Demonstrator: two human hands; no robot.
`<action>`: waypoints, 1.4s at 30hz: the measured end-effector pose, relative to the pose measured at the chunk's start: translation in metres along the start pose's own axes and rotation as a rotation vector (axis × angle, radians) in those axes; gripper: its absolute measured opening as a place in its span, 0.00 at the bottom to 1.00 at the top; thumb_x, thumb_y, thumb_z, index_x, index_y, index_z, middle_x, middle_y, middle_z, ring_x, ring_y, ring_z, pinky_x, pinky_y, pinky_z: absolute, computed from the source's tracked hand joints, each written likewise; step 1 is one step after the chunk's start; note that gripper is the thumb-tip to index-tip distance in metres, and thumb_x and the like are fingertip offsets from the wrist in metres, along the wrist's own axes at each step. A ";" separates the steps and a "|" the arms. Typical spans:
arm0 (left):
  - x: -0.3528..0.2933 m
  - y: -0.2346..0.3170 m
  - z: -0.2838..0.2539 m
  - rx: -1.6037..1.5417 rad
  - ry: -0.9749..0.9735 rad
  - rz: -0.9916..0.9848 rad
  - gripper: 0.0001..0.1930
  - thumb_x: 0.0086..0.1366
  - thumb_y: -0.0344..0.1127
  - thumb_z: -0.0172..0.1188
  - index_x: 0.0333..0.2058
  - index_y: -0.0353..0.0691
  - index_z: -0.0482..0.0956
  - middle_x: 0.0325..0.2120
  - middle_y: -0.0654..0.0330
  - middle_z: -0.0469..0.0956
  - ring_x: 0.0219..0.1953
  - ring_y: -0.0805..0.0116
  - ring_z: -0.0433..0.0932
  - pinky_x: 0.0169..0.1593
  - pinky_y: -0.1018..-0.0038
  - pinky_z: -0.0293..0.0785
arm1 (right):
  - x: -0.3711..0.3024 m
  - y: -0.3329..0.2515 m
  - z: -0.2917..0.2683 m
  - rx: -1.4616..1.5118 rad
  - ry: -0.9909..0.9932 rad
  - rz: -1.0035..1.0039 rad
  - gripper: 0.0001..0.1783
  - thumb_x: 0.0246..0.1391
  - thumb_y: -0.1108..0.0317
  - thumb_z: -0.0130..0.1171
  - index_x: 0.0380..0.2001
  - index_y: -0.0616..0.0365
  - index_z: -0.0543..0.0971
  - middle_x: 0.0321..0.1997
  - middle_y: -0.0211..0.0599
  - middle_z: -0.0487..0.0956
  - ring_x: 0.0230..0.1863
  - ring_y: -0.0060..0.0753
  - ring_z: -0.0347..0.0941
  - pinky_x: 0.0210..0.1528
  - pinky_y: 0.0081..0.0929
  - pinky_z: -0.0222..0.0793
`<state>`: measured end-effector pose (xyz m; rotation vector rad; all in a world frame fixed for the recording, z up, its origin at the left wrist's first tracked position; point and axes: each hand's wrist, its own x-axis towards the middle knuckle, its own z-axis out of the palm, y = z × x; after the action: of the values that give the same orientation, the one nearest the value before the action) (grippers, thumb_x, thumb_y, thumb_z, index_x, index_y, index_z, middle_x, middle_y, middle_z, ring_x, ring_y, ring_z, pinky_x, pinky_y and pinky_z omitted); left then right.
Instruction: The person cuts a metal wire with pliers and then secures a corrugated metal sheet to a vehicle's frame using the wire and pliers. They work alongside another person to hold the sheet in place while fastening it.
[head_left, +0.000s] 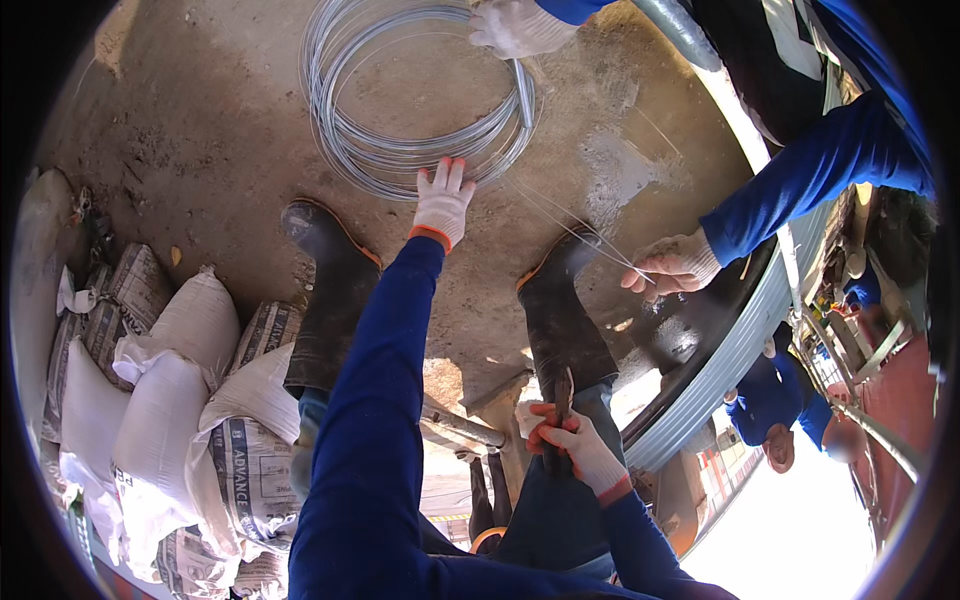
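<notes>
A large coil of thin silvery wire [323,100] lies on the ground ahead of me. My left hand [446,203], in a white glove with an orange cuff, reaches to its near edge, fingers stretched out over the strands. Close to my right thigh, my right hand [583,447], gloved too, is closed around dark pliers [563,396] whose jaws point away from me. A co-worker's gloved hand [515,28] is at the coil's far right side. That person's other gloved hand [672,266] pinches thin wire running from the coil.
Stacked white sacks [165,420] fill the left side. My dark rubber boots [330,245] stand on the concrete ground [220,120]. Corrugated metal sheeting [700,410] curves along the right, with another person [765,400] beyond it. A wooden piece [500,395] lies between my legs.
</notes>
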<state>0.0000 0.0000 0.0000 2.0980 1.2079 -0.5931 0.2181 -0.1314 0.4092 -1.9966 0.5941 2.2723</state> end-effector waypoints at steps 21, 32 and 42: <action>-0.113 -0.008 -0.123 -0.402 0.191 -0.143 0.44 0.67 0.45 0.72 0.76 0.42 0.60 0.73 0.45 0.65 0.73 0.47 0.67 0.68 0.60 0.72 | -0.002 -0.009 0.007 0.117 0.052 -0.130 0.24 0.71 0.72 0.59 0.66 0.68 0.73 0.40 0.45 0.85 0.41 0.39 0.85 0.51 0.40 0.83; -0.037 0.202 -0.229 -2.518 -0.266 -0.155 0.43 0.75 0.57 0.64 0.78 0.46 0.54 0.72 0.41 0.62 0.73 0.42 0.65 0.69 0.43 0.70 | -0.032 0.005 -0.015 0.291 -0.014 -0.201 0.25 0.72 0.71 0.61 0.69 0.60 0.73 0.49 0.44 0.87 0.47 0.36 0.87 0.54 0.35 0.85; -0.150 0.236 -0.270 -2.823 0.255 -0.228 0.19 0.80 0.45 0.57 0.61 0.40 0.74 0.24 0.63 0.81 0.46 0.57 0.81 0.70 0.48 0.72 | -0.087 0.001 -0.055 0.340 0.008 -0.291 0.26 0.71 0.71 0.59 0.70 0.58 0.71 0.53 0.44 0.85 0.53 0.43 0.85 0.58 0.46 0.84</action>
<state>0.1536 0.0161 0.3569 -0.4572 0.8259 1.0036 0.2836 -0.1318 0.4889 -1.7954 0.5976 1.8556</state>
